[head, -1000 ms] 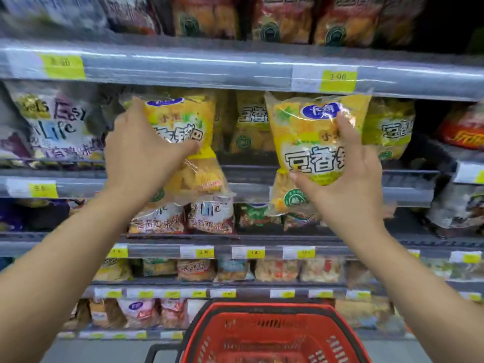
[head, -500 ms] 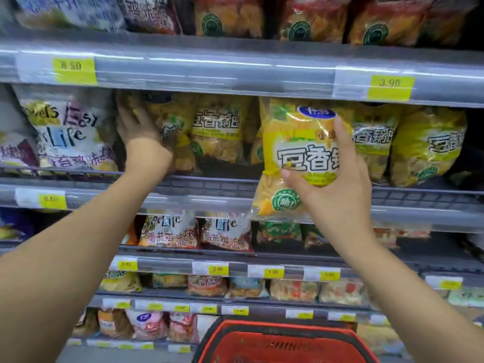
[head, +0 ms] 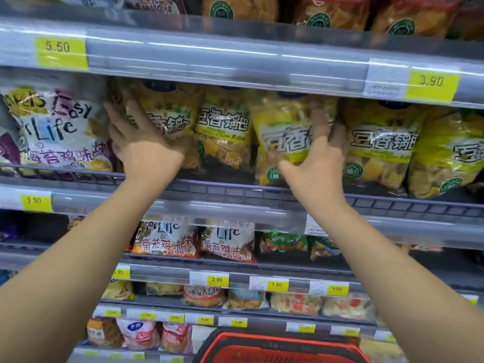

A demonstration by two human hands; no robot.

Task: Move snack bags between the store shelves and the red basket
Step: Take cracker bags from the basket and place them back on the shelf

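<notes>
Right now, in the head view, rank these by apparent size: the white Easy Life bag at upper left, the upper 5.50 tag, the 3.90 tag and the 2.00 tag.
1. white Easy Life bag
2. upper 5.50 tag and 3.90 tag: they look alike, so unranked
3. 2.00 tag, smallest, though it is lower and likely farther from the camera

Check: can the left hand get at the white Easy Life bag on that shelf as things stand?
Probably yes. The white Easy Life bag stands just left of the left hand on the same shelf, its front uncovered; the hand only rests on a yellow snack bag.
</notes>
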